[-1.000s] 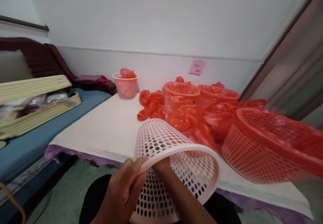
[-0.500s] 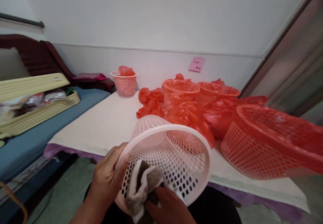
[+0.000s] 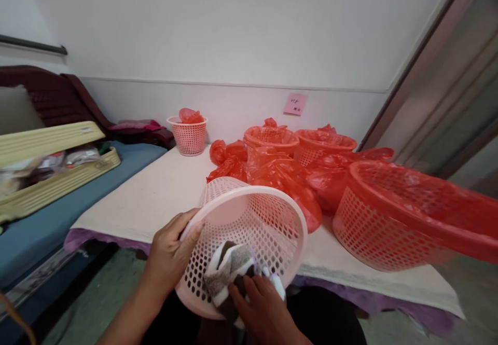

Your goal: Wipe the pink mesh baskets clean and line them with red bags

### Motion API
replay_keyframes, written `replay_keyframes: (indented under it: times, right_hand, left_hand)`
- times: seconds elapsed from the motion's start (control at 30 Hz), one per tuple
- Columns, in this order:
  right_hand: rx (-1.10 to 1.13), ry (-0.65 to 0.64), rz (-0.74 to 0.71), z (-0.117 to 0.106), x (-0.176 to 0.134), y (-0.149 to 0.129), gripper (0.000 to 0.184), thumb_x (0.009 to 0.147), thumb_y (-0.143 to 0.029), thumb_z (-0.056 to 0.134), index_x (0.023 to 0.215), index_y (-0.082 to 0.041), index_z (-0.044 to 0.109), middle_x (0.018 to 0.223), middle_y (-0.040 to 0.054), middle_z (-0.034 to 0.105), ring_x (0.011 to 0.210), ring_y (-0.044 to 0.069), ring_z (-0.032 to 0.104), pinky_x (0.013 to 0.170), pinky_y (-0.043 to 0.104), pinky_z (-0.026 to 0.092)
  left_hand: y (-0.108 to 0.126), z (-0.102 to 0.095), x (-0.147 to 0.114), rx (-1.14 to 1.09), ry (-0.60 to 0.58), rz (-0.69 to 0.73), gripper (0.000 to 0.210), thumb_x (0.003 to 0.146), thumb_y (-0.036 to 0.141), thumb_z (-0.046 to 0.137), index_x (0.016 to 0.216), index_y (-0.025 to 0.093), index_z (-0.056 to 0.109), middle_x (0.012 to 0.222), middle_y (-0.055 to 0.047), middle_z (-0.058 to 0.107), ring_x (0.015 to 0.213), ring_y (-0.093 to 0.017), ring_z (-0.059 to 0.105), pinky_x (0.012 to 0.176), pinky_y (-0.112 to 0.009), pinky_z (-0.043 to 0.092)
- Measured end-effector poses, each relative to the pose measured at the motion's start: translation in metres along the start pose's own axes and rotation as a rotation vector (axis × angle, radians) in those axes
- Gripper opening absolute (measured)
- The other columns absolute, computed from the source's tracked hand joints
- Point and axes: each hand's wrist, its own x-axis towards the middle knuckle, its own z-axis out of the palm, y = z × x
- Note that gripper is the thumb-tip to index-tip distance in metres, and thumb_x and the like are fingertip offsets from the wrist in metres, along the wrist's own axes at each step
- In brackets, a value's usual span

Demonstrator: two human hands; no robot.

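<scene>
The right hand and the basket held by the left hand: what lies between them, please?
In the head view, a bunched brown, grey and white cloth lies between the right hand and the inside of the basket.

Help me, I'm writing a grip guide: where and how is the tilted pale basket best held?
Probably by the upper-left rim of the pale basket, coming from the left: the mouth faces the camera, exposing that edge, and the left hand grips there. The right hand and cloth occupy the lower opening.

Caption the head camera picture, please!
Left hand grips a pale basket; right hand holds a cloth at its opening.
</scene>
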Motion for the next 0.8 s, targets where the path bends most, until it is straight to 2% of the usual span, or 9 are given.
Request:
replay_keyframes:
  times: [0.13,0.23,0.3,0.37,0.47,0.57,0.67,0.73,0.8]
  right_hand:
    - [0.158,-0.017,0.024,-0.007,0.021,-0.015,0.05,0.074,-0.033,0.066,0.121,-0.022,0.056,0.095,0.0113,0.067,0.075,0.027,0.06,0.067,0.041,0.05]
    - [0.457,-0.05,0.155,-0.027,0.051,-0.026,0.069,0.066,-0.028,0.068,0.131,-0.017,0.048,0.109,0.0158,0.062,0.091,0.03,0.06,0.074,0.042,0.052]
    - [0.669,-0.046,0.243,-0.037,0.068,-0.031,0.067,0.07,-0.024,0.065,0.134,-0.017,0.045,0.117,0.0148,0.057,0.102,0.027,0.057,0.083,0.038,0.052]
    - [0.782,-0.068,0.246,-0.04,0.077,-0.033,0.062,0.076,-0.02,0.062,0.135,-0.02,0.044,0.12,0.0115,0.056,0.106,0.022,0.056,0.089,0.032,0.05]
    - [0.687,-0.173,0.155,-0.029,0.075,-0.031,0.054,0.083,-0.02,0.06,0.135,-0.027,0.047,0.123,0.0074,0.057,0.108,0.02,0.057,0.089,0.029,0.049]
    - [0.466,-0.279,0.114,-0.011,0.068,-0.018,0.033,0.085,-0.019,0.062,0.117,-0.025,0.062,0.111,0.0096,0.065,0.099,0.026,0.06,0.08,0.037,0.052]
    - [0.24,-0.386,0.196,-0.002,0.074,0.01,0.019,0.082,-0.009,0.061,0.096,-0.018,0.069,0.095,0.0118,0.067,0.09,0.028,0.062,0.073,0.037,0.052]
    - [0.168,-0.385,0.309,0.0,0.085,0.033,0.02,0.082,-0.006,0.057,0.095,-0.016,0.069,0.096,0.0141,0.067,0.089,0.028,0.062,0.072,0.037,0.051]
    - [0.162,-0.332,0.399,0.002,0.1,0.053,0.024,0.084,-0.009,0.054,0.104,-0.014,0.067,0.103,0.0173,0.066,0.093,0.029,0.061,0.077,0.041,0.051]
  left_hand:
    - [-0.005,0.007,-0.025,-0.013,0.137,-0.159,0.033,0.087,0.043,0.06,0.112,0.023,0.065,0.106,-0.003,0.07,0.093,-0.017,0.064,0.082,-0.025,0.049]
    - [-0.012,0.023,-0.052,-0.126,0.209,-0.349,0.043,0.085,0.049,0.06,0.118,0.023,0.061,0.111,-0.003,0.071,0.095,-0.019,0.067,0.078,-0.025,0.053]
    - [-0.018,0.03,-0.066,-0.173,0.26,-0.421,0.045,0.086,0.05,0.057,0.121,0.021,0.058,0.112,-0.005,0.071,0.094,-0.02,0.069,0.075,-0.025,0.055]
    - [-0.023,0.031,-0.073,-0.111,0.305,-0.41,0.042,0.087,0.049,0.055,0.118,0.021,0.06,0.108,-0.005,0.073,0.091,-0.02,0.07,0.072,-0.025,0.056]
    - [-0.032,0.019,-0.073,0.084,0.317,-0.278,0.033,0.088,0.045,0.055,0.111,0.023,0.065,0.099,-0.002,0.075,0.087,-0.019,0.07,0.07,-0.023,0.055]
    - [-0.035,0.006,-0.067,0.177,0.309,-0.129,0.027,0.089,0.04,0.054,0.107,0.024,0.067,0.099,-0.001,0.074,0.088,-0.019,0.069,0.079,-0.027,0.055]
    - [-0.03,0.005,-0.063,0.2,0.294,-0.053,0.024,0.089,0.037,0.055,0.106,0.024,0.067,0.101,-0.001,0.074,0.091,-0.019,0.069,0.084,-0.028,0.053]
    - [-0.023,0.009,-0.063,0.183,0.286,-0.057,0.024,0.09,0.037,0.053,0.106,0.024,0.067,0.101,-0.001,0.074,0.092,-0.019,0.069,0.084,-0.027,0.053]
    - [-0.018,0.011,-0.063,0.165,0.289,-0.062,0.023,0.091,0.037,0.053,0.105,0.024,0.067,0.1,-0.001,0.073,0.091,-0.019,0.069,0.083,-0.027,0.053]
